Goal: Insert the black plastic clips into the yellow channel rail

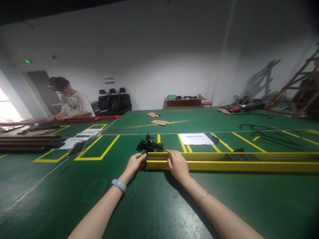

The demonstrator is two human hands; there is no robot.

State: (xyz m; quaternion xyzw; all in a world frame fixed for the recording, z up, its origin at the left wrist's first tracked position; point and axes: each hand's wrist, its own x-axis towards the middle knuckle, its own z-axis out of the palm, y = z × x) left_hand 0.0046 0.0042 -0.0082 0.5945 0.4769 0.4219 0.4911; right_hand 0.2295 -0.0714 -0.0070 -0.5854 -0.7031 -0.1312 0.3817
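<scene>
A: Where is the long yellow rail (231, 161) seen?

B: It is laid flat on the green floor (154, 205). Its near end is touched by both hands.

A: How is the left hand (135, 164) placed?

B: It is pressed against the very end of the yellow rail, with the fingers bent around a small black part. Whether that part is pinched cannot be told. A blue band (119, 185) is worn on that wrist.

A: And the right hand (177, 164)?

B: It is laid on top of the yellow rail, just beside its end, with the fingers curled over the far edge.

A: What else is seen near the yellow rail?

B: A black tool (150, 145) is set just behind its end. A white paper (195, 138) is laid a little farther behind it.
</scene>
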